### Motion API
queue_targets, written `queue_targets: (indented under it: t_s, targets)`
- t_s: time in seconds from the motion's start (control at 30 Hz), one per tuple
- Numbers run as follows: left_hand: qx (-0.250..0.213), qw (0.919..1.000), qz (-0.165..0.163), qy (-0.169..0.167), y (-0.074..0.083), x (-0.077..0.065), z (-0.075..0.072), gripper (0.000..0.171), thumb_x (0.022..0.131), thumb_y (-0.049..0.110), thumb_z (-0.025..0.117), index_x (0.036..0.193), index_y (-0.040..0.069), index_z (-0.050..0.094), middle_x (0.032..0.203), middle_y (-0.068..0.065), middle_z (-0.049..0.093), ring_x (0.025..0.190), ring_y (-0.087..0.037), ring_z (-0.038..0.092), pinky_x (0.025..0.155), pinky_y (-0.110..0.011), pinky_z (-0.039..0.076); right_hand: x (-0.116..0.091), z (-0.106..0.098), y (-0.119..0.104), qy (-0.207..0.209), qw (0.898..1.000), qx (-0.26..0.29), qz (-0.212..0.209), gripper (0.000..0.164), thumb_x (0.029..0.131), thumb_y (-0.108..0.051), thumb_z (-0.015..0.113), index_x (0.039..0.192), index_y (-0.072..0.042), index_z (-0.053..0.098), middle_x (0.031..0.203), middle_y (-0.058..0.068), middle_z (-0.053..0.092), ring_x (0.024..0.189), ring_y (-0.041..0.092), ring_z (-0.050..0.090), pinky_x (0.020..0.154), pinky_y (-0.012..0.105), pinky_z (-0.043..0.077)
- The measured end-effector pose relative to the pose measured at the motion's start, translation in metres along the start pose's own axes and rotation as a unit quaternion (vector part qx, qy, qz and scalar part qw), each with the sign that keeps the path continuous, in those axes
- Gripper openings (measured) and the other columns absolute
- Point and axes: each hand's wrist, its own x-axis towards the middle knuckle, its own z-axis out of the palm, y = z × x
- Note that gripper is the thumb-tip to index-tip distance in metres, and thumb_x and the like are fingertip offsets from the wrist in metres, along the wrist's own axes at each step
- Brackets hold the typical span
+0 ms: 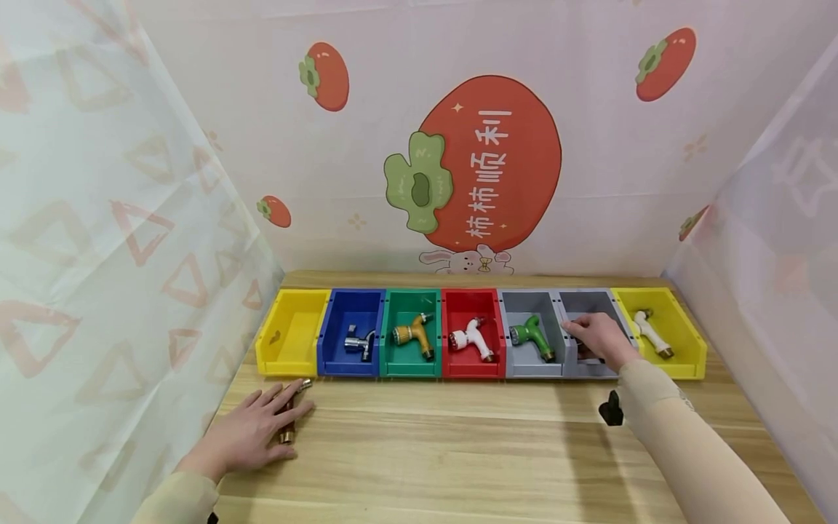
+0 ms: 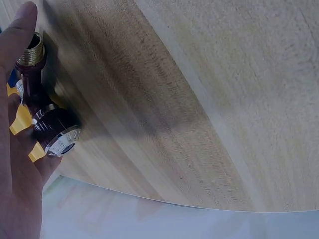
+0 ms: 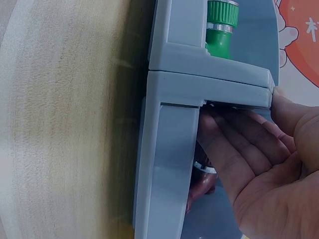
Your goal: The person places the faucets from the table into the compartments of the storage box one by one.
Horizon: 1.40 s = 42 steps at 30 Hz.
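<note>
A dark brown faucet (image 2: 35,92) with a brass threaded end and silver-capped knob lies on the table by the yellow bin. My left hand (image 1: 252,431) rests over it, fingers spread and nearly straight, hiding its middle. My right hand (image 1: 599,338) reaches into the right grey bin (image 3: 174,164). Its thumb touches the top of the wall shared with the other grey bin, and its fingers lie inside along that wall. Just beside the fingers is a dark red faucet (image 3: 200,189), partly hidden by the hand.
Bins stand in a row: an end yellow bin (image 1: 297,327), then blue with a chrome faucet (image 1: 358,342), green with a yellow faucet (image 1: 415,335), red with a white faucet (image 1: 473,338), grey with a green faucet (image 1: 533,337). Far right, another yellow bin holds a cream faucet (image 1: 650,333).
</note>
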Motion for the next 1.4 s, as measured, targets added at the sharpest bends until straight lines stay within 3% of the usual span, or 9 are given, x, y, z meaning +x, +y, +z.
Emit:
queue_targets:
  t_s: [0.37,0.5,0.7,0.93,1.07,1.3,1.4]
  targets:
    - [0.002,0.9993,-0.035,0.012,-0.001,-0.002,0.001,0.070,0.087,0.055,0.075,0.147,0.025,0.058,0.159,-0.021,0.040,0.127,-0.048,0.055,0.099,-0.063,0.050,-0.002,0.000,-0.001,-0.001,1.000,0.011,0.002,0.057,0.107,-0.040,0.054,0.136,0.008,0.059,0.134,0.028,0.057,0.097,0.028,0.059,0.083,0.040,0.053]
    - [0.008,0.9992,-0.030,0.027,-0.002,-0.002,0.002,0.067,0.084,0.049,0.080,0.142,0.019,0.063,0.155,-0.023,0.045,0.120,-0.045,0.059,0.096,-0.059,0.053,-0.002,0.000,-0.001,-0.001,1.000,0.011,0.001,0.056,0.107,-0.041,0.054,0.136,0.007,0.059,0.132,0.027,0.058,0.096,0.027,0.060,0.083,0.039,0.053]
    - [0.029,0.9968,0.004,0.074,-0.004,-0.001,0.006,0.059,0.078,0.044,0.086,0.128,0.014,0.073,0.148,-0.023,0.053,0.105,-0.036,0.062,0.087,-0.053,0.056,-0.002,-0.001,-0.002,0.000,1.000,0.008,0.000,0.056,0.106,-0.041,0.054,0.135,0.007,0.060,0.128,0.025,0.059,0.097,0.029,0.057,0.082,0.040,0.052]
    - [0.056,0.9849,0.075,0.146,-0.012,0.002,0.011,0.058,0.069,0.044,0.091,0.116,0.013,0.077,0.139,-0.023,0.059,0.098,-0.034,0.061,0.083,-0.053,0.054,-0.003,-0.001,-0.002,-0.001,1.000,0.010,-0.001,0.052,0.106,-0.040,0.055,0.130,0.005,0.063,0.108,0.016,0.061,0.091,0.027,0.056,0.078,0.035,0.050]
    - [0.059,0.9799,0.102,0.161,-0.014,0.002,0.012,0.058,0.069,0.042,0.091,0.115,0.010,0.077,0.140,-0.023,0.060,0.102,-0.037,0.060,0.087,-0.055,0.052,-0.002,-0.001,-0.002,-0.002,1.000,0.013,0.000,0.052,0.107,-0.040,0.055,0.130,0.005,0.062,0.107,0.016,0.060,0.092,0.028,0.057,0.078,0.036,0.050]
    - [0.057,0.9726,0.138,0.178,-0.013,0.001,0.005,0.062,0.065,0.035,0.089,0.119,0.006,0.076,0.142,-0.025,0.058,0.109,-0.042,0.059,0.091,-0.059,0.048,-0.001,0.000,0.000,0.000,1.000,0.006,0.002,0.055,0.106,-0.042,0.054,0.132,0.006,0.061,0.123,0.022,0.060,0.097,0.030,0.055,0.079,0.037,0.048]
    - [0.048,0.9683,0.152,0.192,-0.014,0.002,-0.001,0.058,0.071,0.034,0.085,0.121,0.005,0.075,0.144,-0.026,0.056,0.112,-0.043,0.058,0.094,-0.060,0.045,-0.002,-0.001,0.000,0.000,1.000,0.010,0.002,0.054,0.106,-0.042,0.054,0.131,0.006,0.062,0.114,0.020,0.061,0.093,0.028,0.056,0.078,0.036,0.049]
